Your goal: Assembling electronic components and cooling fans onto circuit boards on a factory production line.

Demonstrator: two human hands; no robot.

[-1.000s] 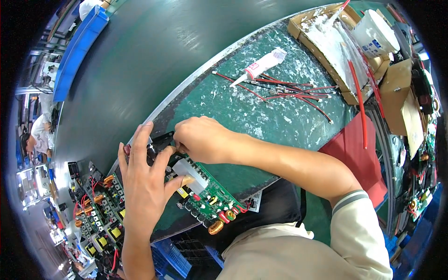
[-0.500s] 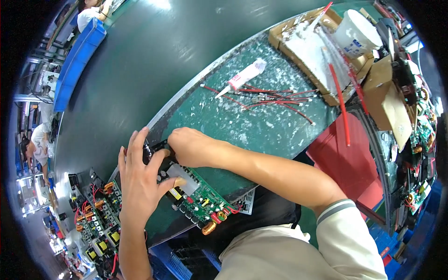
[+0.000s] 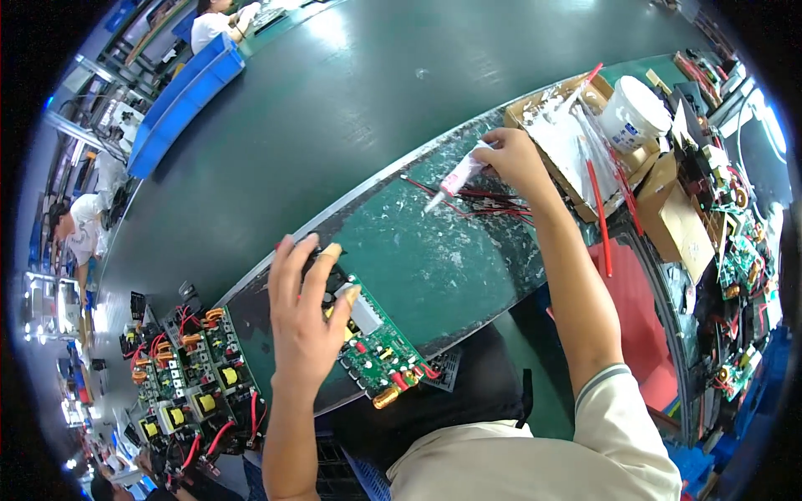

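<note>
My right hand (image 3: 516, 163) pinches the upper end of a white squeeze tube (image 3: 456, 179) with red print, its pointed nozzle angled down to the left. Beneath and beside the tube lie several thin red wires (image 3: 501, 209) on the green bench top. To the left, my left hand (image 3: 307, 326) is spread over a green circuit board (image 3: 380, 346) lying near the bench's front edge. Its thumb rests by a pale grey pad on the board, and the fingers hide the board's far left end. Coils, capacitors and red leads show at the board's near end.
More populated boards (image 3: 188, 376) crowd the bench at left. At the right stand a cardboard box (image 3: 518, 114) smeared with white paste, a white bucket (image 3: 635, 113) and red rods. A blue bin (image 3: 188, 100) sits across the dark surface, with co-workers beyond.
My right hand has left the circuit board, reached up and right, and taken hold of the tube. The left hand stays over the board. The whole view has shifted slightly.
</note>
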